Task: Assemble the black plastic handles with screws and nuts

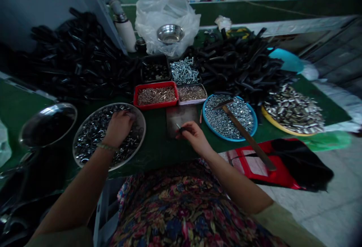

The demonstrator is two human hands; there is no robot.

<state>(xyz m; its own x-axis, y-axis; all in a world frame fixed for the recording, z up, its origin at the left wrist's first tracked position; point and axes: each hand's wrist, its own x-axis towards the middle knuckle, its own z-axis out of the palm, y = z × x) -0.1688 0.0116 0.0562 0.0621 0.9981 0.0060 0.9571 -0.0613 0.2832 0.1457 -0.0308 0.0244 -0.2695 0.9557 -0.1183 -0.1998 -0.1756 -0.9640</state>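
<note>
My left hand [119, 126] reaches down into a round tray [143, 134] of shiny dark metal rings [90, 141]. Its fingertips are hidden among the parts, so what they hold cannot be made out. A beaded bracelet circles that wrist. My right hand [194, 135] pinches a small bolt [178, 126] with a dark piece at its base, the silvery tip pointing up and left. It hovers over the front of a flat metal plate [181, 115].
A hammer [246, 134] lies across a blue tray [256, 126] of small nuts. Behind the plate are a red tray [155, 106] of rivets and a box of bolts [184, 70]. Black parts [85, 58] are heaped at both sides. A red and black bag [283, 164] lies front right.
</note>
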